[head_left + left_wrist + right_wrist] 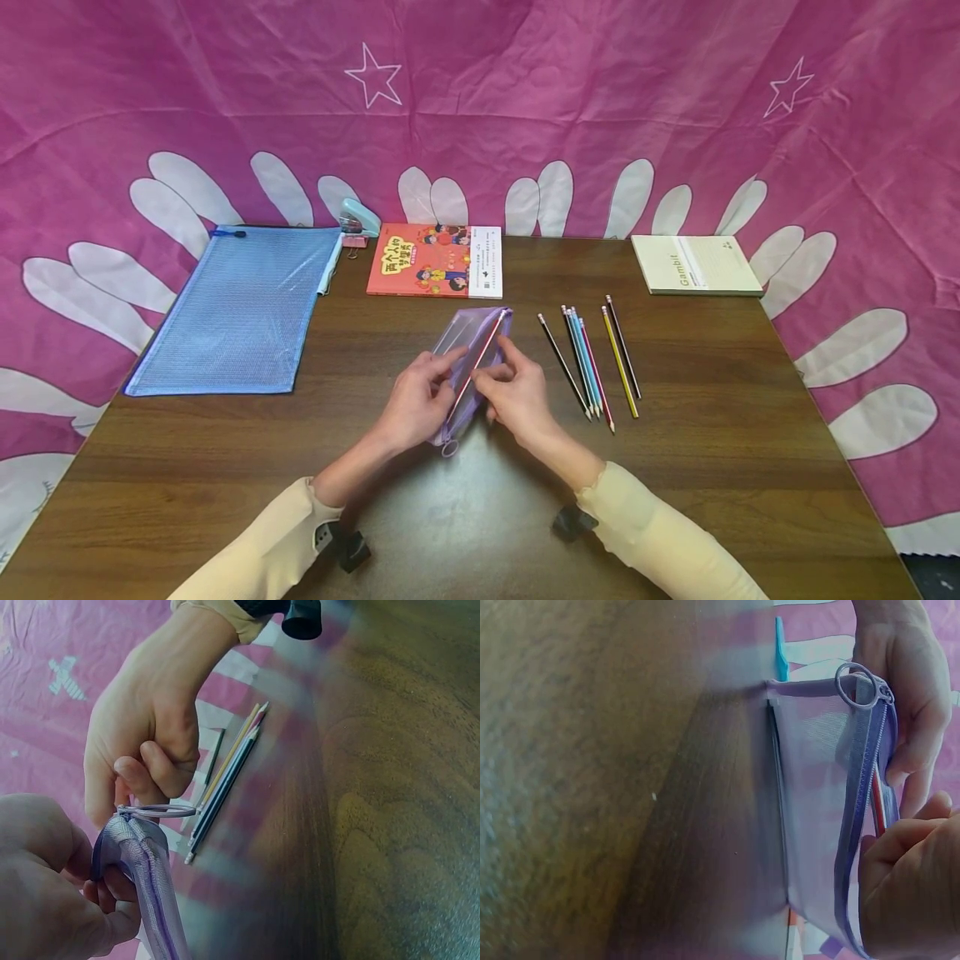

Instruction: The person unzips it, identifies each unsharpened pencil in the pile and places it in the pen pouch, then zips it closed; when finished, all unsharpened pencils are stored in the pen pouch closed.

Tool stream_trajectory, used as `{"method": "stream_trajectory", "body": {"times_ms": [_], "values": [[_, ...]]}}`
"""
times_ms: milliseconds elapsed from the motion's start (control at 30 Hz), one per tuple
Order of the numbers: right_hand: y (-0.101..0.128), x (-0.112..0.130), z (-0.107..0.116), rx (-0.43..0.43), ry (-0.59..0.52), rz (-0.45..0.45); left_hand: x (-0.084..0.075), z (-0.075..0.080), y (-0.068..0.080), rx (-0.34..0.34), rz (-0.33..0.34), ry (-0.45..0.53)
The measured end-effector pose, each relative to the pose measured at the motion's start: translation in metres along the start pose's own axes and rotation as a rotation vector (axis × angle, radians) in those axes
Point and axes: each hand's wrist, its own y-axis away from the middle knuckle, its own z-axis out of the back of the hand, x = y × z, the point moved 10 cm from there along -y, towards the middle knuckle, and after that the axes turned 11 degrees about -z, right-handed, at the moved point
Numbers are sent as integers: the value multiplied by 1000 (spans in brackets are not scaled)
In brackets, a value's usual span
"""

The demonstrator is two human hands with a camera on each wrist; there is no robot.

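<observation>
A purple mesh zip pouch [468, 321] stands unzipped and tilted between both hands, with a ring pull [855, 686] at its near end. My left hand [420, 396] grips the pouch's left edge, thumb and fingers pinching the mesh. A red-and-white pencil [487, 346] lies lengthwise in the opening. The thumb and fingers of my right hand [517, 392] pinch the pencil, the index finger lying against the right edge. Its fingertips are partly hidden by the zip edge. A dark strip, perhaps another pencil, shows along the pouch's bottom in the right wrist view.
Several loose pencils [581, 358] lie right of the pouch. A blue mesh zip bag [225, 312] lies at left, near a light-blue stapler [362, 217] and a pink binder clip [355, 242]. Behind are a red book [420, 258] and a cream notebook [697, 265].
</observation>
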Motion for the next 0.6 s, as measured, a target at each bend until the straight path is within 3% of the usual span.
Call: {"method": "stream_trajectory", "body": {"times_ms": [333, 600], "values": [[2, 3, -1, 37, 18, 16, 1, 1, 0, -1, 12, 11], [1, 8, 14, 33, -27, 14, -4, 6, -2, -24, -28, 0]]}}
